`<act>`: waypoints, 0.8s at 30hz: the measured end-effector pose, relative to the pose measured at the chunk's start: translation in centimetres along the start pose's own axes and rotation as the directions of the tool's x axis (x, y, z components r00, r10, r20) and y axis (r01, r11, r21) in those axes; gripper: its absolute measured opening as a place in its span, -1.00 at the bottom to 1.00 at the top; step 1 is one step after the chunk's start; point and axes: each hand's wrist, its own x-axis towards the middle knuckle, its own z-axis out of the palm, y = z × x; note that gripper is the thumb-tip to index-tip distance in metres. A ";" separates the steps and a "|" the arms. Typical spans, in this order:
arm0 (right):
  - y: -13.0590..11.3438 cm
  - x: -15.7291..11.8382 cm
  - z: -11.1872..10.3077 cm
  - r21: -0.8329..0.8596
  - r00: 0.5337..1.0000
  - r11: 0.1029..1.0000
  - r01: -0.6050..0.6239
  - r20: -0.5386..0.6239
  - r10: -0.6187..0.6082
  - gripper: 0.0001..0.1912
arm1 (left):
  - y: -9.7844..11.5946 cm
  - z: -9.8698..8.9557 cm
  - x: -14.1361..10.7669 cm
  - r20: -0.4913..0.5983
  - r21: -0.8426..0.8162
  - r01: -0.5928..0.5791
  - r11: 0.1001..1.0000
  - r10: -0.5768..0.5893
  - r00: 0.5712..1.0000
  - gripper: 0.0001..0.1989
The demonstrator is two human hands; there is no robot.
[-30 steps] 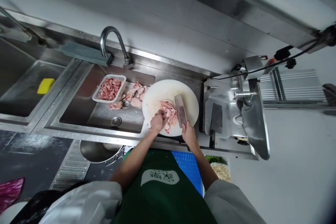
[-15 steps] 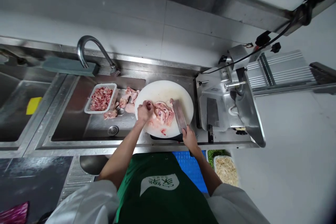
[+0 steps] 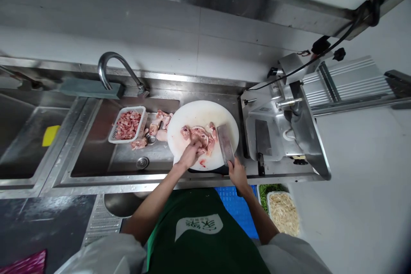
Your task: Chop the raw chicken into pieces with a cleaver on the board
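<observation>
A round white cutting board [image 3: 205,109] bears an opened-out piece of raw chicken [image 3: 210,132], pink with pale skin and knobby ends. My left hand [image 3: 192,153] is on the lower left part of this meat, its fingers curled onto it; the fingertips are partly hidden. In my right hand [image 3: 237,173] is the handle of a cleaver [image 3: 225,142], my fingers wrapped round it. The cleaver's broad blade rests at or just over the board, right of the meat. A small red scrap [image 3: 202,163] lies near the board's front edge.
Left of the board, a sink [image 3: 96,154] holds a white basket [image 3: 143,122] of chopped meat and several raw chicken pieces [image 3: 162,120]. A faucet [image 3: 120,58] arches above. On the right stand a metal slicer [image 3: 308,132] and a second cleaver [image 3: 263,137]. Shredded food [image 3: 284,214] sits below.
My left hand has moved from the meat's left end toward its lower middle, uncovering that end. The cleaver stays right of the meat in my right hand. The whole view has shifted slightly.
</observation>
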 end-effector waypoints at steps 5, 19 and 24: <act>-4.1 -0.5 -1.2 -0.042 0.982 0.990 0.135 0.140 -0.128 -0.69 | -2.9 -6.1 -5.4 -0.106 -0.573 0.173 0.801 -0.282 0.954 -0.52; -10.6 4.4 -0.1 -0.118 0.897 0.959 0.257 0.399 -0.191 -0.45 | -5.9 -7.1 -8.5 -0.056 -0.721 0.354 0.596 -0.559 0.827 -0.36; -10.8 5.1 -1.4 -0.194 0.940 0.951 0.242 0.290 -0.180 -0.57 | -5.9 -6.8 -9.8 -0.094 -0.769 0.323 0.551 -0.597 0.796 -0.37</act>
